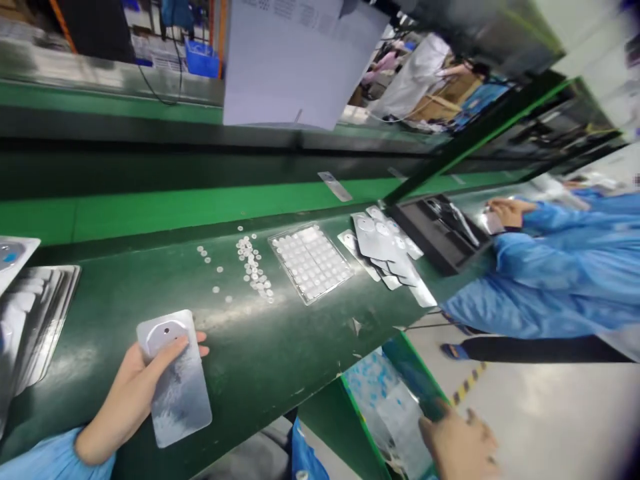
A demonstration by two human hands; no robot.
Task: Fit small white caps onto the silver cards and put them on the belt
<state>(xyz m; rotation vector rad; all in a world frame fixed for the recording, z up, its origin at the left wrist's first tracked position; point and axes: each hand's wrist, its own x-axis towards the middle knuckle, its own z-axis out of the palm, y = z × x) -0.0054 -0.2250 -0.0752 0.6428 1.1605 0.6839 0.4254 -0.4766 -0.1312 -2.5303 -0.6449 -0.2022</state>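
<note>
My left hand (135,383) holds a silvery phone-shaped panel (183,400) near the front of the green table, its thumb beside the round raised part at the panel's top. Over the open drawer (423,373), which contains blue and clear scraps (377,383), is my right hand (460,443), blurred, with fingers spread and nothing seen in them. Many small round white pieces (250,263) lie scattered beyond the panel. Right of them sits a clear tray (313,263) of white round parts. Further right, similar panels (383,243) lie in an overlapping pile.
Racks of panels (43,327) stand at the left edge. A black box (440,230) with cables lies at the right, beside a person in blue sleeves (550,247). A green post (480,133) slants above the table, and a white sheet (295,60) hangs beyond it.
</note>
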